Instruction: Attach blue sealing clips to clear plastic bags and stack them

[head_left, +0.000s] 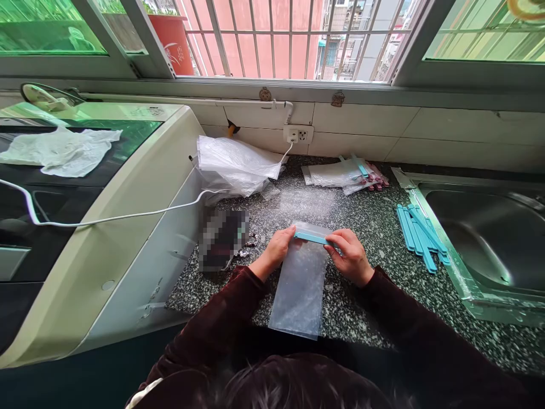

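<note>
A clear plastic bag (300, 287) lies flat on the speckled granite counter (374, 227), its top edge carrying a light blue strip (313, 237). My left hand (279, 248) pinches the left end of that strip and the bag's top. At the right end, my right hand (349, 254) is closed on the strip too. Both sleeves are dark red.
Several loose blue strips (419, 234) lie beside the steel sink (489, 238) at right. Finished bags with blue and pink strips (347, 173) sit near the wall. A heap of clear bags (238, 165) and a white cable (128, 216) lie left, by a white machine (110, 227).
</note>
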### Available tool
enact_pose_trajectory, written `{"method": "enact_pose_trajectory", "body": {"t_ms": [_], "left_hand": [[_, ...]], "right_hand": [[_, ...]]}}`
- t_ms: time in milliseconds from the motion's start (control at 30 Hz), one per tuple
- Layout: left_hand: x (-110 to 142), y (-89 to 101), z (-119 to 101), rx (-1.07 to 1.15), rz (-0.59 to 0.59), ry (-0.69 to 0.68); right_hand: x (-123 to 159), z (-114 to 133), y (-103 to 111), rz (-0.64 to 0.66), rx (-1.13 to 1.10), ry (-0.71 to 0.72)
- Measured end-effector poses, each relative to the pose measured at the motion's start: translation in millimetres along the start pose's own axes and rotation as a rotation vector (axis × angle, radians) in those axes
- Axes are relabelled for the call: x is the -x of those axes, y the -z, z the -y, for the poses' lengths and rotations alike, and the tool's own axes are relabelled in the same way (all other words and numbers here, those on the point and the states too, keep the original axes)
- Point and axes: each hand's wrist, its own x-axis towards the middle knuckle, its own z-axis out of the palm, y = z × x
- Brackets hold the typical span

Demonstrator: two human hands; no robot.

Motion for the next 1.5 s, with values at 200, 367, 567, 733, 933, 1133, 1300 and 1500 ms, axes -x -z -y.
{"method": "enact_pose_trajectory", "body": {"t_ms": [200, 367, 567, 733, 933, 1133, 1300, 1500], "left_hand": [[3.7, -3.5, -5.5, 0.012, 0.004, -0.021], [4.2, -4.3, -5.4, 0.031, -0.001, -0.011], [3.8, -3.5, -3.6, 0.031, -0.002, 0.002], [3.3, -3.6, -3.9, 0.047, -0.002, 0.023], [1.8, -2.7, -1.6, 0.057, -0.004, 0.017], [-0.7, -0.5, 2.6, 0.067, -0.019, 0.049], [-0.5, -2.0, -0.9, 0.060, -0.038, 0.067], [-1.7, -3.2, -2.4, 0.081, -0.054, 0.082]], "right_hand": [[0.1, 0.5, 0.2, -0.028, -0.023, 0.024], [-0.8, 0.9, 1.2, -0.059, -0.026, 0.043], [-1.3, 1.0, 1.6, -0.058, -0.022, 0.036], [-0.9, 0.0, 1.2, -0.042, -0.034, 0.013], [-0.6, -1.6, 0.6, -0.051, -0.055, 0.016], [-1.4, -0.6, 2.1, -0.055, -0.060, 0.020], [-1.3, 0.8, 3.2, -0.061, -0.082, -0.006], [-2.2, 1.7, 4.8, -0.088, -0.078, -0.006]]}}
